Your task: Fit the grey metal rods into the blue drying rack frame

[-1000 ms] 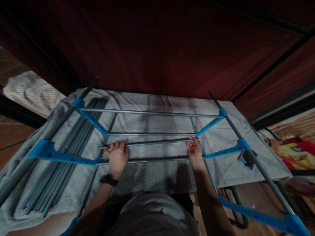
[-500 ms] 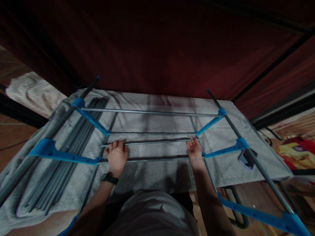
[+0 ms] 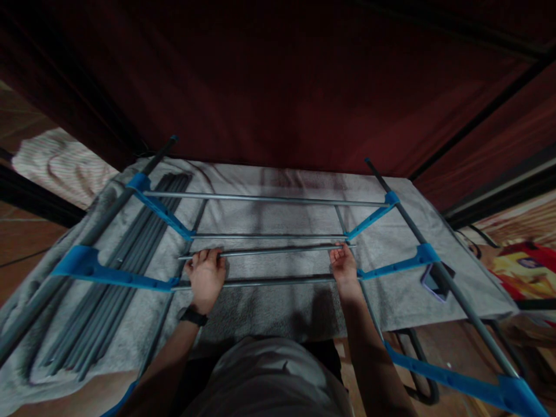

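Observation:
A thin grey metal rod (image 3: 278,251) lies crosswise in front of me, tilted slightly up toward the right. My left hand (image 3: 205,276) is closed over it near its left end, palm down. Near its right end, my right hand (image 3: 343,264) pinches it from the near side. Around it stands a frame of grey tubes with blue plastic brackets (image 3: 117,276). One fixed crossbar (image 3: 278,282) runs just below the held rod and passes under both hands. Another crossbar (image 3: 269,236) sits just beyond it, and a higher one (image 3: 264,199) farther back.
Several loose grey tubes (image 3: 108,289) lie in a bundle on the left of the grey cloth (image 3: 278,313) covering the table. A phone (image 3: 435,282) rests at the right beneath the frame's side tube. Dark red fabric (image 3: 278,87) hangs behind. A red and yellow bag (image 3: 525,263) is at far right.

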The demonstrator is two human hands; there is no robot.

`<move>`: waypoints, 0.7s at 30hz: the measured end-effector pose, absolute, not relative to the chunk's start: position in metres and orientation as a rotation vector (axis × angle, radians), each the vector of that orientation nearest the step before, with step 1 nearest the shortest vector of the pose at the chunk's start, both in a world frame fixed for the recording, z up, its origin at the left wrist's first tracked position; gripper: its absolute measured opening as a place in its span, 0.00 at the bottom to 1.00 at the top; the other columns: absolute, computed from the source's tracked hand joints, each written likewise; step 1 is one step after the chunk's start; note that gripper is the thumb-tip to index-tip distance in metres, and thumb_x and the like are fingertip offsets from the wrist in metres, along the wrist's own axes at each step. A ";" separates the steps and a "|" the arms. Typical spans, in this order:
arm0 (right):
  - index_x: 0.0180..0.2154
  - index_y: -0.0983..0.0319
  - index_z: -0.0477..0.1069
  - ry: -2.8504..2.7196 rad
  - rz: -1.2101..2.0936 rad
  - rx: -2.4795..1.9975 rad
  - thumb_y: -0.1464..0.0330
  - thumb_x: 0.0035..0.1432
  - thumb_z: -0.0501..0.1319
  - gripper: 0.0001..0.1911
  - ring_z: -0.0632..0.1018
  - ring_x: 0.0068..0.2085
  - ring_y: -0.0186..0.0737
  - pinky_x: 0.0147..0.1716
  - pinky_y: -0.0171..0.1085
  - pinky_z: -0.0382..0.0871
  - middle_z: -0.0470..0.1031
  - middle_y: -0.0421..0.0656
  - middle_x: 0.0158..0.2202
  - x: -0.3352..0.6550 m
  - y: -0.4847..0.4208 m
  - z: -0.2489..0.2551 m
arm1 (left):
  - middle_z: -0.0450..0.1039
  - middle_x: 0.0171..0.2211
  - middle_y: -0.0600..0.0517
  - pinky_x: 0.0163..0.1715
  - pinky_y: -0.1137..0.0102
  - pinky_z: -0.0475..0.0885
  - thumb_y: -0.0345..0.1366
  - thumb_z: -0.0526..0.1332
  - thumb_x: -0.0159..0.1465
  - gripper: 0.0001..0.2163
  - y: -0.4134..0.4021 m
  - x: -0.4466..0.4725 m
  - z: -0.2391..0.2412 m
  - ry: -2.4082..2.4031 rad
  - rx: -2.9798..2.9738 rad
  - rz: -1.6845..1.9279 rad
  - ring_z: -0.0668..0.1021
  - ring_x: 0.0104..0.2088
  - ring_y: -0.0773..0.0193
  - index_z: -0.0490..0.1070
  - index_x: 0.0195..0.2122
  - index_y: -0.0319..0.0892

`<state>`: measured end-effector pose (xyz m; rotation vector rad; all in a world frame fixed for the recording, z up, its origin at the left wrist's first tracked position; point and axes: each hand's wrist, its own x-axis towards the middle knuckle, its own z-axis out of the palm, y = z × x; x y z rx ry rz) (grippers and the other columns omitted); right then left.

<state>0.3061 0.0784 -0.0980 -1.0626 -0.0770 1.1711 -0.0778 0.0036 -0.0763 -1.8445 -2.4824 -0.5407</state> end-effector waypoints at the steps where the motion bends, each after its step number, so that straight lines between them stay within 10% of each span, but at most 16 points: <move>1: 0.29 0.57 0.70 -0.107 1.171 -1.075 0.71 0.62 0.64 0.09 0.75 0.25 0.29 0.35 0.30 0.75 0.76 0.33 0.24 0.306 0.078 -0.098 | 0.77 0.49 0.39 0.56 0.49 0.60 0.38 0.53 0.70 0.16 0.004 -0.078 -0.077 -2.483 -1.846 -0.556 0.72 0.54 0.42 0.76 0.51 0.41; 21: 0.31 0.59 0.75 -0.221 1.281 -0.993 0.71 0.55 0.72 0.06 0.82 0.37 0.32 0.45 0.33 0.78 0.83 0.38 0.35 0.303 0.074 -0.102 | 0.72 0.56 0.38 0.56 0.50 0.64 0.36 0.56 0.67 0.13 0.007 -0.083 -0.084 -2.528 -1.709 -0.784 0.71 0.57 0.41 0.77 0.48 0.42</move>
